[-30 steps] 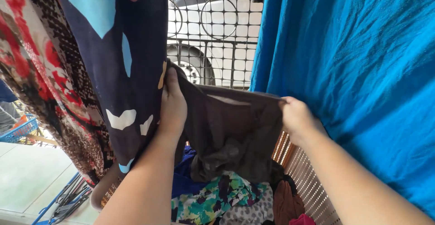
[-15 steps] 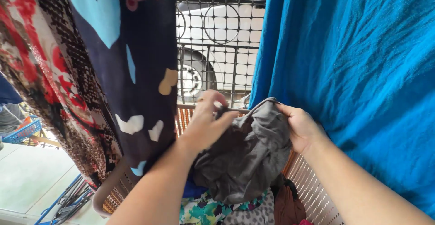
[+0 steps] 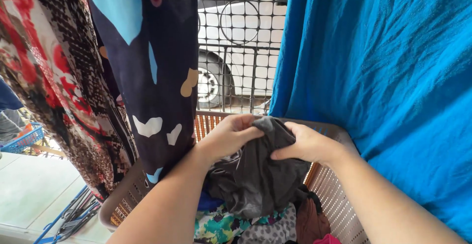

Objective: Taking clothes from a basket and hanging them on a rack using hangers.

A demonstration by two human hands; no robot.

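A wide blue sheet hangs at the right, filling that side. At the left hang a red and black patterned cloth and a navy cloth with hearts, with a metal grille between the hangings. Below stands a woven laundry basket of mixed clothes, a floral piece among them. Above the basket, a dark grey garment is bunched between both hands. The left hand has its grip closed on the garment's top edge; the right hand pinches it just beside.
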